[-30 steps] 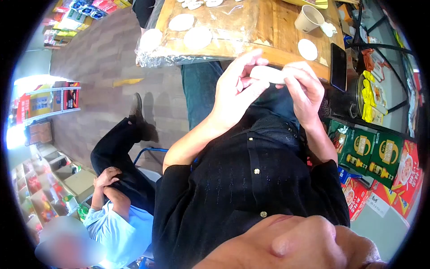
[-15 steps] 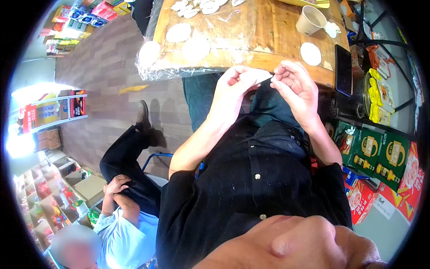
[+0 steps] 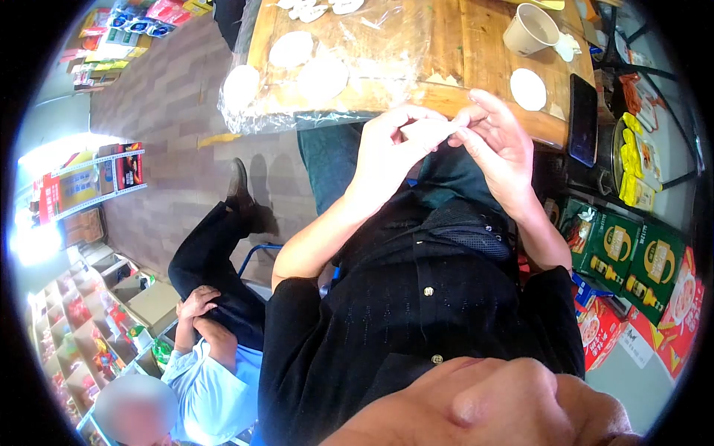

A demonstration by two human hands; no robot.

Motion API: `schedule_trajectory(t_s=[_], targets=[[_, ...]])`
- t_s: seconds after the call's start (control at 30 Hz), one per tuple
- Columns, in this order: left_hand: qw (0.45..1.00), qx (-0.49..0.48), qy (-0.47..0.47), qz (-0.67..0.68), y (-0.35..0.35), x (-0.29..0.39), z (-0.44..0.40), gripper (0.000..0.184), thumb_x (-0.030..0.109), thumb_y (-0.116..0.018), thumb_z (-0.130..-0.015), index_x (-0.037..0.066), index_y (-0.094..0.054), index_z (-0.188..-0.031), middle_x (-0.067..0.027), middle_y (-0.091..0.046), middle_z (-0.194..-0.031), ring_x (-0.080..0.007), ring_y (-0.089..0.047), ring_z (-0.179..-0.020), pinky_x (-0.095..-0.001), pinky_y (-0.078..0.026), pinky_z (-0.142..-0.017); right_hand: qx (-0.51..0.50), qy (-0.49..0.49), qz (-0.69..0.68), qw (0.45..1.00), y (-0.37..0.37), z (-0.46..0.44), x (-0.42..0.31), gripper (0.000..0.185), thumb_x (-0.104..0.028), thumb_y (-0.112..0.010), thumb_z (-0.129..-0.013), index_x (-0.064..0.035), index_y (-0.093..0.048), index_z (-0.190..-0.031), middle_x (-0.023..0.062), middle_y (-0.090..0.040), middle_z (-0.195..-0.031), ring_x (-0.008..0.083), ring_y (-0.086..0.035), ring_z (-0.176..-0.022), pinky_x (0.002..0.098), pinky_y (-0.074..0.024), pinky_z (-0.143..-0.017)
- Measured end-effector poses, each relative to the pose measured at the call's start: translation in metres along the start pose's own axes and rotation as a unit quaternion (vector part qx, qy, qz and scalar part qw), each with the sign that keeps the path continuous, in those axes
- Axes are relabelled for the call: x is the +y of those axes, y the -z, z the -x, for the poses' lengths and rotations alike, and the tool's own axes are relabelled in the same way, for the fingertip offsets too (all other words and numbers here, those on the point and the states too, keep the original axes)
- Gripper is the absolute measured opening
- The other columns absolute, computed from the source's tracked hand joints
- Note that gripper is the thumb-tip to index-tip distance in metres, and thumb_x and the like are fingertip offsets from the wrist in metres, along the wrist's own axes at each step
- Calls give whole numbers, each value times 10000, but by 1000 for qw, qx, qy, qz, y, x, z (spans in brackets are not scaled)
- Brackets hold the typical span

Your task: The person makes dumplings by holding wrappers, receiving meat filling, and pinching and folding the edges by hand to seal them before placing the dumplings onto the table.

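My left hand (image 3: 393, 149) and my right hand (image 3: 497, 145) meet just off the near edge of the wooden table (image 3: 439, 93). Both are closed, fingertips pinching a small pale dumpling wrapper (image 3: 446, 128) that the fingers mostly hide. Whether it has filling inside, I cannot tell. On the table to the left lie flat round dumpling wrappers (image 3: 291, 49) on clear plastic film (image 3: 375, 67). Folded white dumplings (image 3: 309, 10) are grouped at the top edge of the view. One more round wrapper (image 3: 528, 90) rests on bare wood beyond my right hand.
A paper cup (image 3: 530, 31) stands at the table's right, beside a crumpled white tissue (image 3: 567, 47). A dark phone (image 3: 582, 119) lies at the right edge. Packaged goods (image 3: 632, 256) fill the right side. To the left sits a person (image 3: 216, 379) with crossed hands.
My fingertips have come closer together around the wrapper, and my right index finger is raised. The view has shifted slightly, so the table items appear higher.
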State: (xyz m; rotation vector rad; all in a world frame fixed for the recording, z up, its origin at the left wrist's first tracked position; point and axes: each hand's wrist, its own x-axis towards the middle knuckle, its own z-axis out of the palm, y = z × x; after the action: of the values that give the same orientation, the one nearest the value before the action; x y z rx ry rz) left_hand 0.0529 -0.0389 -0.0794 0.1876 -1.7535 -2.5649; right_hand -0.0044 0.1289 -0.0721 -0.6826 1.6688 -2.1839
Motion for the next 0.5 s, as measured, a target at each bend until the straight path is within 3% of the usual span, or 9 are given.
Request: schedule_trajectory(t_s=[0.13,0.2,0.3,0.5], targets=[[999,-6,10,-45,2,2,-5,170,101,-691,-879,-7,-654,-1005,-31,-670,-924,-77,-593,-776,-209,-481,-715,-3,15,80,997,2,-2,-3,397,65,-610,-883,15,-512,-1265,82,-616,-936,152,-616,-843,285,-523,-780],[997,-7,6,-80,2,5,-6,161,95,-688,-881,-3,-647,-1002,-23,-664,-914,-69,-588,-783,-207,-479,-716,-21,117,290,950,6,-4,-2,407,62,-662,-833,-1,-553,-1221,84,-635,-866,178,-623,-776,286,-513,-734],[995,-6,-4,-103,0,4,-6,148,85,-680,-887,4,-634,-1001,-8,-651,-904,-55,-577,-797,-200,-473,-720,-23,192,337,922,6,-5,-4,449,67,-700,-784,-19,-572,-1205,79,-628,-812,190,-616,-736,290,-500,-700],[994,-18,6,-108,3,8,0,139,80,-665,-899,12,-617,-1011,8,-631,-921,-47,-558,-802,-191,-460,-723,25,160,295,942,2,1,4,528,77,-715,-765,-10,-525,-1250,86,-613,-818,185,-602,-718,295,-501,-693]])
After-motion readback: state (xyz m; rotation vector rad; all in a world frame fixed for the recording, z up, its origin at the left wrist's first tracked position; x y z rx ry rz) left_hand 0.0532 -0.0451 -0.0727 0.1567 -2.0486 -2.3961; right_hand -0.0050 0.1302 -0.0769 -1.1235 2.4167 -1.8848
